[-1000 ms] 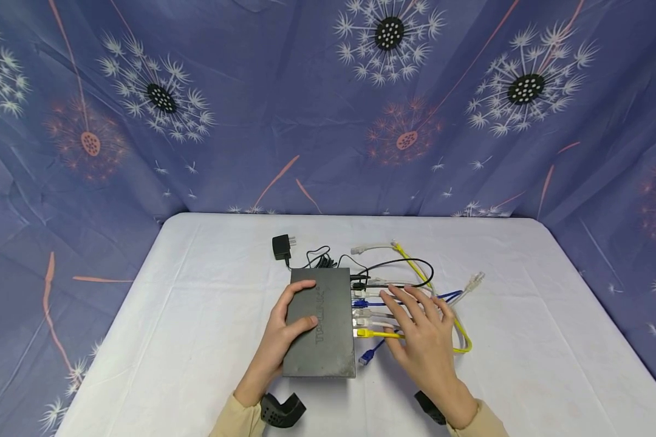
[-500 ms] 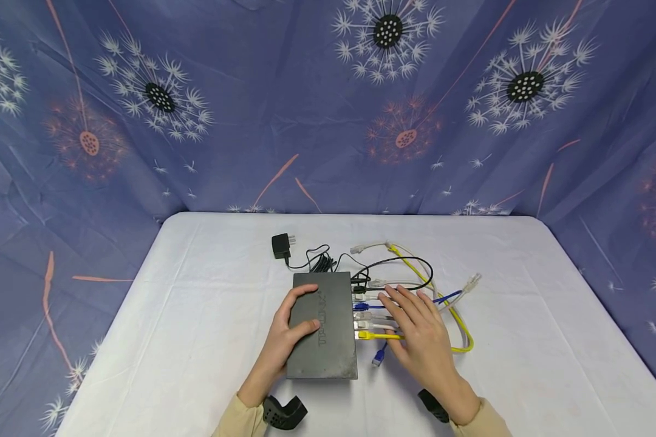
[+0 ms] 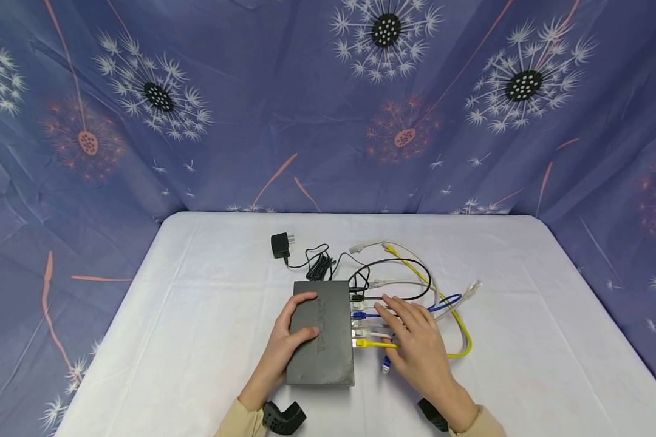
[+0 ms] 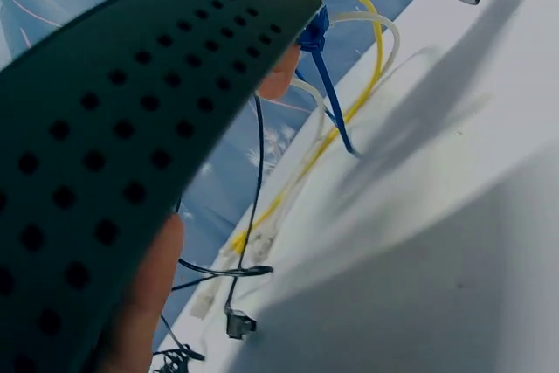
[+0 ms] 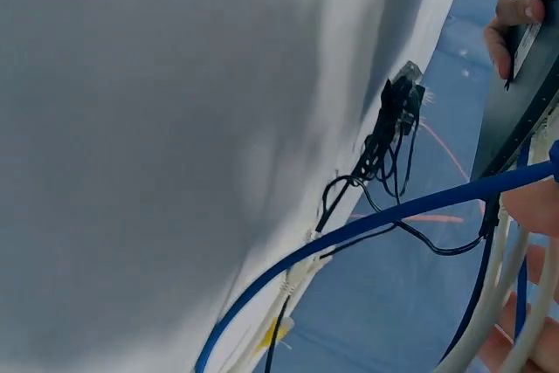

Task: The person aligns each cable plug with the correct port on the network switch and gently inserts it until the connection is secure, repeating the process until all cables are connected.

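My left hand grips the long side of a dark grey TP-LINK network switch, thumb and a finger over its top face. In the left wrist view the switch's vented side tilts above the table. Along its right edge sit several plugs: a blue one, pale ones and a yellow one. My right hand lies over these cables, fingers pointing at the switch. Beneath its thumb hangs a loose blue Ethernet cable's plug, held by the hand; the grip itself is partly hidden.
A black power adapter lies at the back left, its bundled cord behind the switch. Looped yellow cable and pale cable ends spread to the right on the white table. A patterned blue curtain hangs behind.
The switch and both hands have come slightly nearer to me. The loose blue plug has shifted right, in under my right thumb, and turned to point more straight down.
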`<state>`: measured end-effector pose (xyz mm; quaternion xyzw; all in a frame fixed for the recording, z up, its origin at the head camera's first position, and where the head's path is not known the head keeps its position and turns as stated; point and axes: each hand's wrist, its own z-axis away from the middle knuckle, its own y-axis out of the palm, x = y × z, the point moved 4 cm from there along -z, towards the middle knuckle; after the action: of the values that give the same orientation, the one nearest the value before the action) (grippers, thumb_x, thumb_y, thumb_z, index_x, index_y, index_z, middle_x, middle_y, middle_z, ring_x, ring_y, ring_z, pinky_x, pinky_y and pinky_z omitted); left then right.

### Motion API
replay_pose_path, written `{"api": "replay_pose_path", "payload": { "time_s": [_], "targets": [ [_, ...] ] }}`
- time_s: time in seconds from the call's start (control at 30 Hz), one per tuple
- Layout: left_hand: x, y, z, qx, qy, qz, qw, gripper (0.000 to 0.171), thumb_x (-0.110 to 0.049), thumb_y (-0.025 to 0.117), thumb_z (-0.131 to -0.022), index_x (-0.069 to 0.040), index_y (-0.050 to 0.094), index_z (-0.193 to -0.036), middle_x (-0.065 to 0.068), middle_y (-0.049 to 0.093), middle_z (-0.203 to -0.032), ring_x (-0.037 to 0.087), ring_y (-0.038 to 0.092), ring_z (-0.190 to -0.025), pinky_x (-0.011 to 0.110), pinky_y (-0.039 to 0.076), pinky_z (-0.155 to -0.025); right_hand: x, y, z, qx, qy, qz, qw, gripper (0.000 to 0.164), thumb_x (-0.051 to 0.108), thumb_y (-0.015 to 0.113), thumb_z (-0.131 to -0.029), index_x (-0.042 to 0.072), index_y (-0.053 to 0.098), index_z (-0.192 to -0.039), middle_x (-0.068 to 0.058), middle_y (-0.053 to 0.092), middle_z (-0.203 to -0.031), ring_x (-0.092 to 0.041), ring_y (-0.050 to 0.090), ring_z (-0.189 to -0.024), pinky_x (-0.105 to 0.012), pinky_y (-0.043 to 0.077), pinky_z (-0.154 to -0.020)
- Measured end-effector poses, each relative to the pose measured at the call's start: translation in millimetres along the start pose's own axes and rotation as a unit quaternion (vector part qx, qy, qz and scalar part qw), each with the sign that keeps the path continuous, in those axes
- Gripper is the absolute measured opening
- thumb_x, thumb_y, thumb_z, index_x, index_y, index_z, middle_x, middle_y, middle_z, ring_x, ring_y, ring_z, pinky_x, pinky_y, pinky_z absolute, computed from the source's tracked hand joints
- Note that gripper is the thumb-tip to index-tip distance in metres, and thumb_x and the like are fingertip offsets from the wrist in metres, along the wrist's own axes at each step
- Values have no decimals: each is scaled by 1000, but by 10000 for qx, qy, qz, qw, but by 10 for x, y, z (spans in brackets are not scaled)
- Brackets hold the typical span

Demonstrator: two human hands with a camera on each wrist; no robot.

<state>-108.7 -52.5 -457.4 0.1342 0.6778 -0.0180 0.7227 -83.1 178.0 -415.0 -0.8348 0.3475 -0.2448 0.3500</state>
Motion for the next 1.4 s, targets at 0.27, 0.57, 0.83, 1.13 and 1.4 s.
{"api": "replay_pose_path", "payload": {
  "time_s": [0.27, 0.57, 0.83, 1.13, 1.4],
  "targets": [
    [122, -23, 31, -94, -135, -49, 9999, 57, -4, 65, -80, -18, 52, -133, 11, 45, -130, 29, 42, -107, 40, 35, -87, 37, 77, 124, 642, 271, 119, 9975, 61, 13, 66, -67, 3, 60, -127, -16, 52, -134, -33, 48, -121, -48, 28, -100],
    [216, -27, 57, -135, -180, -116, 9997, 57, -4, 65, -79, -18, 53, -133, 9, 44, -134, 29, 44, -107, 41, 35, -88, 99, 145, 253, 794, 322, 211, 9961, 60, 25, 64, -77, 1, 56, -132, -19, 48, -138, -36, 45, -124, -52, 30, -96],
    [288, -26, 83, -166, -226, -192, 9994, 58, -3, 65, -79, -17, 52, -133, 8, 40, -140, 29, 41, -113, 41, 32, -92, 92, 207, 356, 1344, 732, 84, 9882, 69, 25, 73, -80, -1, 47, -139, -16, 39, -146, -34, 36, -132, -51, 30, -100],
    [354, -21, 91, -124, -377, -371, 9985, 58, -5, 65, -79, -18, 52, -134, 7, 36, -144, 29, 34, -123, 45, 26, -95, 71, 244, 389, 1538, 800, 4, 9849, 71, 24, 75, -79, -2, 47, -138, -18, 39, -146, -37, 35, -132, -52, 29, -101],
    [364, -15, 122, -92, -410, -499, 9979, 58, -6, 65, -80, -20, 51, -134, 7, 33, -147, 30, 29, -130, 53, 19, -100, 75, 263, 406, 1727, 918, -125, 9806, 72, 23, 79, -76, -1, 49, -137, -18, 40, -145, -38, 36, -132, -51, 30, -102]
  ]
}}
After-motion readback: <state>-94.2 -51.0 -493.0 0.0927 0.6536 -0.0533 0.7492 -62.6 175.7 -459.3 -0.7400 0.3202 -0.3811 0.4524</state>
